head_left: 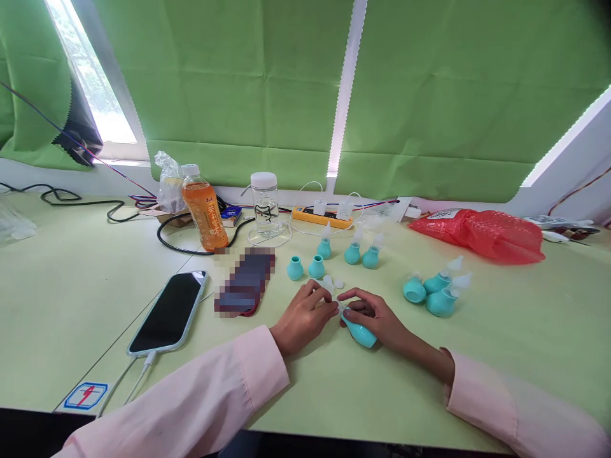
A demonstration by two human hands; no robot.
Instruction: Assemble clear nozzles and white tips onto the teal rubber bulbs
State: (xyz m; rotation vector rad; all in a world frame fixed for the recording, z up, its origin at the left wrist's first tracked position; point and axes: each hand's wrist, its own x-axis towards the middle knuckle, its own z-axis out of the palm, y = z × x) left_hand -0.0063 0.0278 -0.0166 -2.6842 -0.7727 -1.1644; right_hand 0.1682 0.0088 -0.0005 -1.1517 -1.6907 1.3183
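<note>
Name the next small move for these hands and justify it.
Probably press the small translucent plastic piece firmly into the neck of the rounded turquoise bulb. The right hand holds that bulb, the left hand has its fingers at the piece by the neck, and several other turquoise bulbs wear translucent pointed tips. Whether it is seated can't be told.

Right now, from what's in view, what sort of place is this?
Perhaps an indoor workroom or office, judging by the wide pale-green tabletop, the several rounded turquoise bulbs on it, and the long yellow-orange power strip.
</note>
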